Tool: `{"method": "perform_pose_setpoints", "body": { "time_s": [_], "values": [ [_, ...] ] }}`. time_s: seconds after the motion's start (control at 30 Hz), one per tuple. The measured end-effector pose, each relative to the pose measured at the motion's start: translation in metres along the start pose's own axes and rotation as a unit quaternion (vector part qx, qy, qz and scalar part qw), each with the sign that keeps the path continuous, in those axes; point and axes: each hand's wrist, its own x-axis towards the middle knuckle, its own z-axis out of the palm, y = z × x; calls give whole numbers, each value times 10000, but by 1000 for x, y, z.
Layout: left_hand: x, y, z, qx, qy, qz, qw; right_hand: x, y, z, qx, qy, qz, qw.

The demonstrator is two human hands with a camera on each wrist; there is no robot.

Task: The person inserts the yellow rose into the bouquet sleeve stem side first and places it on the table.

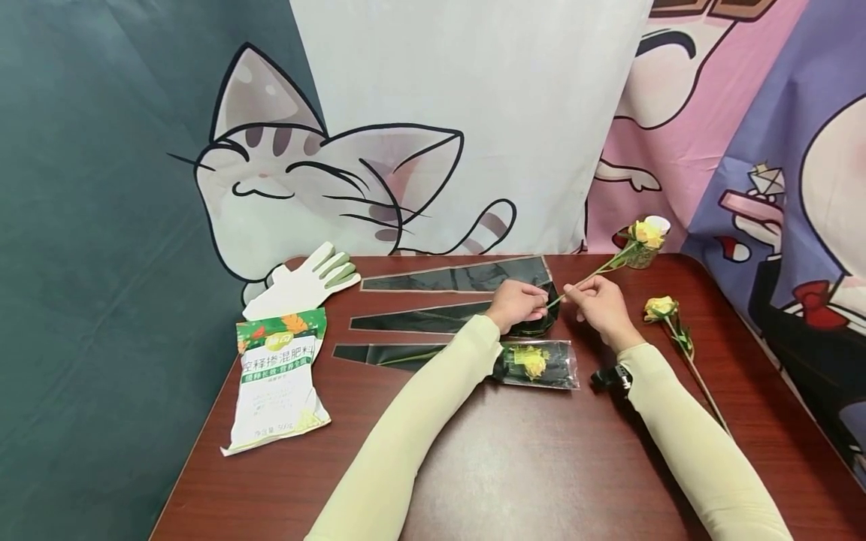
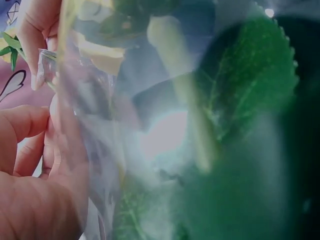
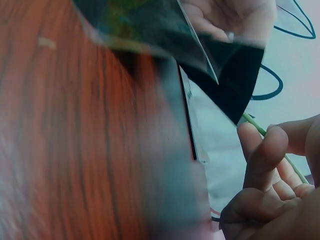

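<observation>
Reddish tabletop (image 1: 514, 451): yellow rose (image 1: 648, 234), green stem (image 3: 255, 123) pinched in right grip (image 1: 602, 304), dark sleeve (image 1: 440, 318) in left grip (image 1: 517, 303)

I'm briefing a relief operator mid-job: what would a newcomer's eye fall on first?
Probably the big cartoon cat, on the backdrop behind the table. Next, the yellow flower raised right of centre in the head view, the right hand pinching its stem beside the left hand. The fertiliser bag stands out at the table's left.
</observation>
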Motion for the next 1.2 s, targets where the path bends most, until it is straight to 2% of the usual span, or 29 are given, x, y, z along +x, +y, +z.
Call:
{"method": "perform_pose_setpoints", "body": {
  "time_s": [0.23,0.33,0.53,0.7,0.93,1.07,1.2],
  "values": [
    [-2,-1,-1,-27,0,53,10000,-3,0,11,528,-79,-14,9986],
    [-2,0,-2,-3,54,57,10000,-4,-1,12,554,-23,-73,9984],
    [-1,1,-5,53,111,125,9998,-4,-6,11,423,361,-70,9984],
    [0,2,-7,-114,34,125,9999,-4,-8,8,973,712,-86,9927],
    [3,3,-8,-179,-107,205,9996,-5,-8,6,1676,603,-66,9840],
    [4,2,-8,-219,-118,287,9993,-6,-9,9,1763,537,-146,9828],
    [4,1,-7,-221,-69,304,9993,-6,-8,12,1576,506,-136,9861]
  ]
}}
